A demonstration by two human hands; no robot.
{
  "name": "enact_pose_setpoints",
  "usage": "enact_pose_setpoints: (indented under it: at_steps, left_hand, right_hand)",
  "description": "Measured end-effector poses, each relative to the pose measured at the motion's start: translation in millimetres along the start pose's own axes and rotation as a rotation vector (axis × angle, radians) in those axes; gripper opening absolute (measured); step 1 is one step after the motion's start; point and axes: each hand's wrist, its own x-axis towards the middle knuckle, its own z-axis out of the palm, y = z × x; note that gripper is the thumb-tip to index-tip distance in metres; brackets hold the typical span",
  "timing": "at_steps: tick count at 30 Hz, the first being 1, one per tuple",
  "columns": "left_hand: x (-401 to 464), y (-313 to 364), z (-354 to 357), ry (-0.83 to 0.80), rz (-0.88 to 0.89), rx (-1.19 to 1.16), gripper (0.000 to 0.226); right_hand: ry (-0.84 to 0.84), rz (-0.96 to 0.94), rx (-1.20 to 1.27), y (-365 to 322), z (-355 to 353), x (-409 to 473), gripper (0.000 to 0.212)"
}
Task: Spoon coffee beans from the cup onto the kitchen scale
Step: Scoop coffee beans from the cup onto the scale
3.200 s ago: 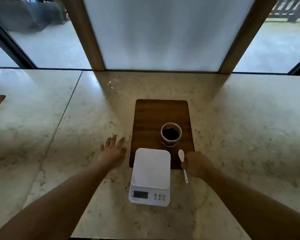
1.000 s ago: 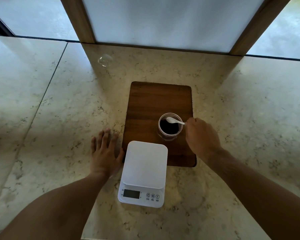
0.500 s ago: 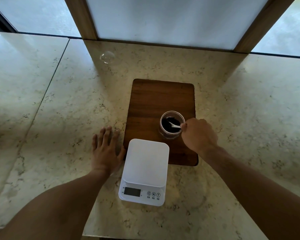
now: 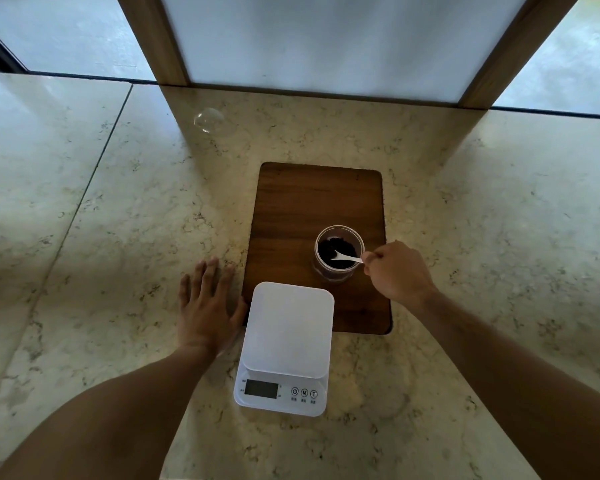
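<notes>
Presently the right hand (image 4: 397, 271) is closed in a pinch around the handle end of a small white spoon (image 4: 347, 258). The spoon's bowl reaches leftward from that hand, over the rim and down into a clear cup (image 4: 339, 252), where it sits among the dark coffee beans (image 4: 329, 245). Whether the bowl carries any beans cannot be told. The cup stands upright just to the left of the right hand, on the near right part of a dark wooden board (image 4: 312, 209) that lies flat on the marbled bench (image 4: 118, 220).

The left hand (image 4: 207, 308) lies palm down on the bench with its fingers spread and holds nothing. Its thumb side is just beside the left edge of a white kitchen scale (image 4: 286, 344); whether they touch cannot be told. The scale sits between the two forearms, nearer the person than the cup, with its far edge overlapping the near edge of the board. Its white platform is bare of beans. Its display and three round buttons face the person; the reading cannot be made out.

A small clear domed object (image 4: 209, 120) rests on the bench well beyond the left hand, near a wooden window frame (image 4: 156, 39).
</notes>
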Motion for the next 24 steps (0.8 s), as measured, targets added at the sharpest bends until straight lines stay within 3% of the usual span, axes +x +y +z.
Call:
enact_pose_setpoints:
  at_steps: [8, 24]
  left_hand:
    - [-0.4, 0.1, -0.4, -0.002, 0.003, 0.012, 0.072]
    - [0.7, 2.6, -1.3, -0.014, -0.004, 0.002, 0.071]
  right_hand:
    - [-0.028, 0.082, 0.141, 4.7, 0.7, 0.9, 0.041]
    - [-0.049, 0.13, 0.197, 11.4, -3.9, -7.2, 0.04]
